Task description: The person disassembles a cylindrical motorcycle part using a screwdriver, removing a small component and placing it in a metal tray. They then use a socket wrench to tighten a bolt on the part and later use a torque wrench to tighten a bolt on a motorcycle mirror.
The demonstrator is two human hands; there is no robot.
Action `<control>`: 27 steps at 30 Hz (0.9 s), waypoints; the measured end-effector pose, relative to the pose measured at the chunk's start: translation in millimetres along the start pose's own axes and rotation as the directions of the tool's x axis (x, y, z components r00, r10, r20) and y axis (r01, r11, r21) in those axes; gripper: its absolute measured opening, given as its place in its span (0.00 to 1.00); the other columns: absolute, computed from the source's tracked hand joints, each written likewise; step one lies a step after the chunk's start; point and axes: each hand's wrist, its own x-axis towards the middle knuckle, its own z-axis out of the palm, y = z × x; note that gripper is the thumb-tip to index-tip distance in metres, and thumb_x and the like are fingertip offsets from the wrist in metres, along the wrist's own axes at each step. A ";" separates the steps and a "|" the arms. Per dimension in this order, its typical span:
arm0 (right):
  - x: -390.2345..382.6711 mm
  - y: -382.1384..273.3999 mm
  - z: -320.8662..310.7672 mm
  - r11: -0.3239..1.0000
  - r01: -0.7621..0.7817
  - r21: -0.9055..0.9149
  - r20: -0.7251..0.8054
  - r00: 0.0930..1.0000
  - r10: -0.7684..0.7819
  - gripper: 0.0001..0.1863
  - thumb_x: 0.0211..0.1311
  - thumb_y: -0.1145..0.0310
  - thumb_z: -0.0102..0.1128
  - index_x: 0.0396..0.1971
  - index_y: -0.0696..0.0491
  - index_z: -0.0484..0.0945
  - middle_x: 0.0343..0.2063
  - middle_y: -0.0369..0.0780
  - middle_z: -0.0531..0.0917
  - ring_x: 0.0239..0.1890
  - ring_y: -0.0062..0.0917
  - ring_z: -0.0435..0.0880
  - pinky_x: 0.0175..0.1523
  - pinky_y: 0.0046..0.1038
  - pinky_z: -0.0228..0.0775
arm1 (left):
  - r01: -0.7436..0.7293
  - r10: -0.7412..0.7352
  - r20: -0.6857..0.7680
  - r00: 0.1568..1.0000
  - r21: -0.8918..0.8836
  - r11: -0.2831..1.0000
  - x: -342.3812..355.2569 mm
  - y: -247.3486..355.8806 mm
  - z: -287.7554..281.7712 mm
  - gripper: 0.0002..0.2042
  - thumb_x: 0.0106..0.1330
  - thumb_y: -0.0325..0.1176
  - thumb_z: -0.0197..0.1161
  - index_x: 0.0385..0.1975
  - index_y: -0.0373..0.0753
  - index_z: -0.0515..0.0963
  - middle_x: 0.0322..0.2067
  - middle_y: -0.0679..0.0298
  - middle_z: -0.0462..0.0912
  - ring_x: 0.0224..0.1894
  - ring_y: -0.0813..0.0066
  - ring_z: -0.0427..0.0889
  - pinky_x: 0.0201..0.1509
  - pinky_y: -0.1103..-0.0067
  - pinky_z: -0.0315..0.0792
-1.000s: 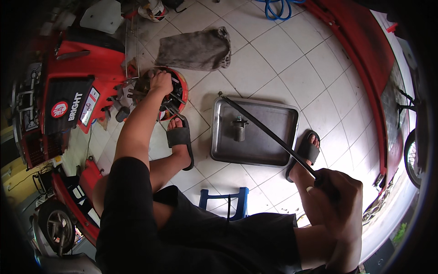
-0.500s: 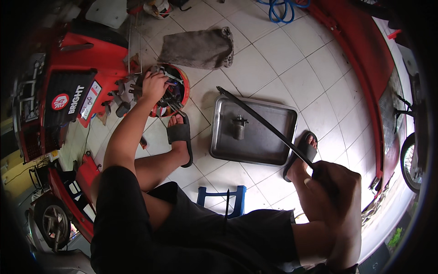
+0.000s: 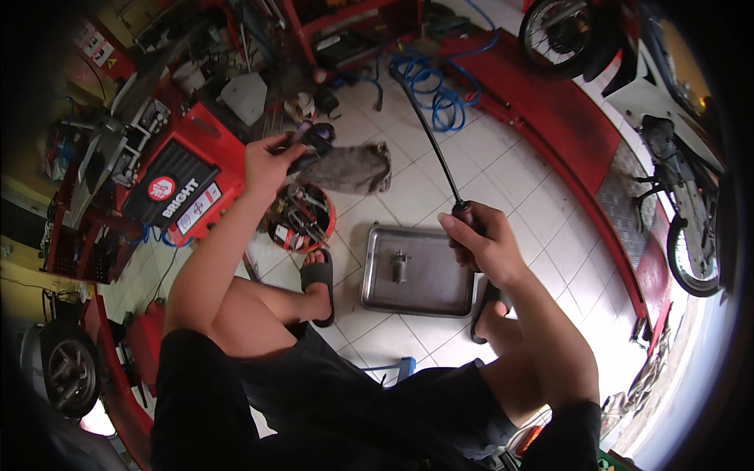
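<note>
My left hand (image 3: 269,166) is raised over the left side, its fingers closed on a dark rounded object (image 3: 317,138) with a purplish sheen, too blurred to name. Below it stands a round red tub (image 3: 333,220) full of hand tools (image 3: 302,216). In my right hand (image 3: 488,242) is a long-shafted tool (image 3: 437,145), gripped by its dark reddish handle, its thin black shaft pointing up and away. That fist is above the right part of a shallow metal tray (image 3: 433,286). A small cylindrical metal motor-like part (image 3: 399,268) stands in the tray, touched by neither hand.
A grey rag (image 3: 357,169) lies beyond the tub. A coiled blue hose (image 3: 448,98) is on the tiles farther off. At left stands a red cabinet (image 3: 220,153); a red ramp-like platform (image 3: 550,129) curves along the right, near a motorcycle (image 3: 667,173). A blue stool (image 3: 406,367) is below.
My left hand has come up out of the tub with the dark object. My right hand has moved forward and left over the tray, swinging the tool's shaft upward. The view has shifted farther ahead.
</note>
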 end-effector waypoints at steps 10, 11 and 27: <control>-26.8 -3.8 15.7 0.969 0.149 0.195 -0.071 0.988 -0.138 0.22 0.61 0.54 0.74 0.36 0.60 0.79 0.23 0.34 0.80 0.16 0.14 0.75 0.17 0.20 0.62 | -0.871 0.910 0.164 0.381 0.394 0.293 -98.1 126.7 97.4 0.19 0.36 0.23 0.77 0.34 0.41 0.84 0.33 0.66 0.87 0.33 0.66 0.84 0.40 0.73 0.75; -29.0 -2.3 13.0 0.972 0.167 0.167 -0.098 0.983 -0.152 0.22 0.61 0.55 0.75 0.34 0.59 0.79 0.22 0.34 0.80 0.16 0.14 0.74 0.17 0.20 0.63 | -0.880 0.917 0.154 0.368 0.376 0.290 -101.0 128.1 104.3 0.19 0.36 0.24 0.77 0.33 0.42 0.84 0.32 0.67 0.86 0.32 0.68 0.84 0.39 0.73 0.75; -27.9 -4.3 14.7 0.953 0.297 0.065 -0.231 0.933 -0.275 0.15 0.56 0.63 0.78 0.33 0.59 0.84 0.18 0.29 0.80 0.19 0.09 0.72 0.25 0.18 0.65 | -0.824 0.833 0.086 0.546 0.236 0.515 -90.4 123.1 105.6 0.44 0.35 0.32 0.84 0.60 0.37 0.72 0.60 0.53 0.73 0.61 0.55 0.74 0.61 0.66 0.70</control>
